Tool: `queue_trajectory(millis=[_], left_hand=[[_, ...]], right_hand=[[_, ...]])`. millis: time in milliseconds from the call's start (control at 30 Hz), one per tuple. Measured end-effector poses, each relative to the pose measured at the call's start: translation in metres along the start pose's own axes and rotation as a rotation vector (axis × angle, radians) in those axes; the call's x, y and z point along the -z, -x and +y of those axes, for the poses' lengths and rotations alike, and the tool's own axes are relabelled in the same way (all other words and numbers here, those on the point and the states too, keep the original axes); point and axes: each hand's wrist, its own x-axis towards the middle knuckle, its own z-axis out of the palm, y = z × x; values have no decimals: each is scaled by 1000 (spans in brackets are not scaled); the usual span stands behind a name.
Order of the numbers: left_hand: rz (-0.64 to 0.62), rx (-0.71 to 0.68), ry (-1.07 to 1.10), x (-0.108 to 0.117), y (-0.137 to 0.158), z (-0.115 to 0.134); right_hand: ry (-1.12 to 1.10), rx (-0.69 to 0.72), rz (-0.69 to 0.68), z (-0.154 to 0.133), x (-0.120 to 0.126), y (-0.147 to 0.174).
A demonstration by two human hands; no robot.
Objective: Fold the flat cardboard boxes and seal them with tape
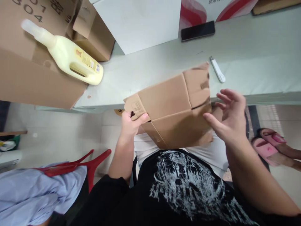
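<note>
A flattened brown cardboard box [164, 100] is held over the table's front edge, above my lap. My left hand [131, 124] grips its left corner, thumb on top by a small printed mark. At the box's right end, my right hand [229, 114] has its fingers spread and curved, with the thumb close to the cardboard; whether the thumb touches it I cannot tell. The right end of the box has creased, ragged flaps. Beyond my right hand a white box cutter [217, 69] lies on the table.
A pale yellow pump bottle [68, 56] lies on its side at the left, against a large carton [35, 72]. Along the back are a white box [141, 25] and a black phone [198, 30]. A red chair [90, 166] stands at lower left; a person's feet in pink slippers [265, 150] are at right.
</note>
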Motion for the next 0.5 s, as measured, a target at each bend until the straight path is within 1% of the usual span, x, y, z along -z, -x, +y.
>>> queue_trajectory(millis=[33,67,167,200,233,267,333,433,500], left_hand=[[41,40,47,-2,-1,1],[78,84,85,-4,-3,3],[159,195,128,-6,-10,5],[180,219,130,-6,-13,5],[196,235,128,-5,-17,4],[197,244,123,-4,-20,3],[167,246,136,1,-27,2],[87,223,285,5,-30,2],[30,199,391,3,-27,-2]], right_hand=[[-28,-32,-29,4,0,-1],[-76,-87,-99,6,0,-1],[-241,-278,-447,4,1,0],[-292,-333,-526,3,2,1],[-342,-381,-565,2,3,2],[-385,-422,-568,2,3,2],[-439,-478,-490,3,3,3],[-499,-492,-339,7,1,3],[-524,-477,-289,8,-3,2]])
